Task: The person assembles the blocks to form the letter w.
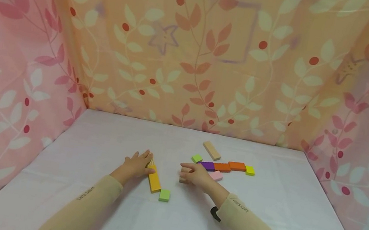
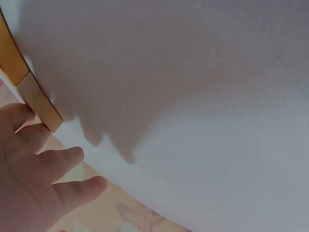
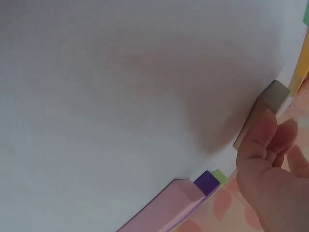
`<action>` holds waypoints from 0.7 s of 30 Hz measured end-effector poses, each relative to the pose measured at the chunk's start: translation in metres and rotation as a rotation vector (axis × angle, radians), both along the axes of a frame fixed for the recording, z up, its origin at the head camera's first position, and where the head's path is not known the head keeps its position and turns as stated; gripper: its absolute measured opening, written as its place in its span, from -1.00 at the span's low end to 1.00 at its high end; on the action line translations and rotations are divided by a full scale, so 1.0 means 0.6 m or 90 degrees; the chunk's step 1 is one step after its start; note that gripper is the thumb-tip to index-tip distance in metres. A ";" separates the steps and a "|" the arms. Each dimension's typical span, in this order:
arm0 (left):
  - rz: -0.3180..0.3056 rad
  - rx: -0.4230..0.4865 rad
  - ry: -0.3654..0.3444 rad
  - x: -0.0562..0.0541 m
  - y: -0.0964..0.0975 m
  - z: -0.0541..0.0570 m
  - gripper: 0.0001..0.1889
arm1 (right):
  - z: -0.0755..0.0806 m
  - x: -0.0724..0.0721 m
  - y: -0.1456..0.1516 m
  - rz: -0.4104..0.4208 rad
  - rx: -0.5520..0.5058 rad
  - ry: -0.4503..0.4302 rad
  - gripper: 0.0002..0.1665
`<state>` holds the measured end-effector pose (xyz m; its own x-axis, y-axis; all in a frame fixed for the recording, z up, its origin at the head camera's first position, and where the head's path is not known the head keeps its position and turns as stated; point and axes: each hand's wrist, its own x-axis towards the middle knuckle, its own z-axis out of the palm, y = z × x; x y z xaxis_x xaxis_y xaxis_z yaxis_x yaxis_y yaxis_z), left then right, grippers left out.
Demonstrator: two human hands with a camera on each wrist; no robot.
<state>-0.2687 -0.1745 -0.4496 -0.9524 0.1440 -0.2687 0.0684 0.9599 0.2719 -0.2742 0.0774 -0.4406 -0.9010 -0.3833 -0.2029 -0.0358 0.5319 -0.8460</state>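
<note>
My left hand (image 1: 137, 165) touches a plain wooden block (image 2: 41, 104) with its fingertips, the fingers spread and mostly straight. That block lies end to end with an orange-yellow block (image 1: 154, 180). A light green block (image 1: 164, 195) sits at the near end of this row. To the right, my right hand (image 1: 198, 175) pinches another plain wooden block (image 3: 273, 96) between thumb and fingers, partly covering it. Just beyond that hand is a purple block (image 1: 207, 166), and a pink block (image 1: 216, 176) lies beside it.
Two orange blocks (image 1: 222, 167) continue the row from the purple one, ending at a yellow block (image 1: 250, 170). A small green block (image 1: 197, 158) and a loose wooden block (image 1: 212, 151) lie farther back. Patterned cloth (image 1: 195, 51) walls the white table (image 1: 112, 131) on three sides.
</note>
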 end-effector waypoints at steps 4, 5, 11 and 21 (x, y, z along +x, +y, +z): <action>0.001 0.005 -0.007 0.007 0.004 0.010 -0.24 | -0.007 -0.007 0.001 -0.024 0.031 -0.015 -0.30; 0.000 0.004 -0.006 0.008 0.004 0.012 -0.24 | -0.009 -0.009 0.001 -0.027 0.042 -0.018 -0.26; -0.014 -0.010 0.005 0.009 0.004 0.012 -0.24 | -0.010 -0.013 0.006 -0.025 0.091 -0.034 -0.19; -0.011 -0.009 0.002 0.010 0.001 0.007 -0.25 | -0.012 -0.022 0.004 -0.002 0.124 -0.055 -0.17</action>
<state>-0.2629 -0.1738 -0.4457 -0.9507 0.1569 -0.2675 0.0861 0.9622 0.2585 -0.2873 0.0797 -0.4480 -0.8779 -0.3269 -0.3498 0.0341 0.6861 -0.7268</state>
